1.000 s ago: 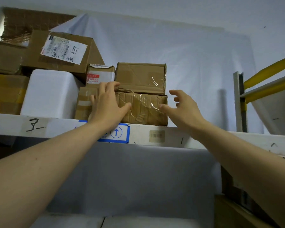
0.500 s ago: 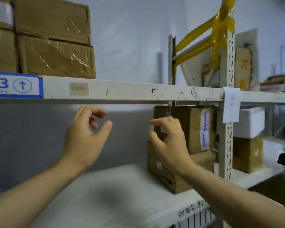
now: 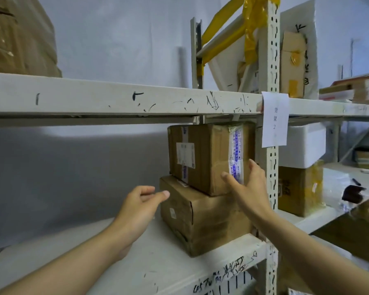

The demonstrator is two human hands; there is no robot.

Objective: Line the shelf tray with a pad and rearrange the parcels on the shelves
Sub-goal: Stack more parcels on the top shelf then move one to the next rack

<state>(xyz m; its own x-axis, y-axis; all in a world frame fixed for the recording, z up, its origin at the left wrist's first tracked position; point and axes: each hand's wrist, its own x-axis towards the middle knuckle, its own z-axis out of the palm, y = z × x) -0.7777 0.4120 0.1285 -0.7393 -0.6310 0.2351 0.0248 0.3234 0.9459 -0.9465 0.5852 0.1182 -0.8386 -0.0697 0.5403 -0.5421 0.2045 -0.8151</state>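
Hands, off the top shelf now, are reaching two stacked parcels: right hand point(image 3: 248, 188) spread touching the upper parcel point(image 3: 202, 158), left hand point(image 3: 140, 206) loosely open.

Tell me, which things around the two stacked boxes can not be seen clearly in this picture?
- Head view: the label print on the upper cardboard box is too small to read.
- Right hand: whether it touches that box cannot be told.
- Lower cardboard box: its back is hidden by its own front.
- Cardboard boxes on the top shelf: cut off by the left edge and blurred.

brown parcels point(image 3: 209, 158), white shelf point(image 3: 115, 99), seemingly yellow tape point(image 3: 250, 28)
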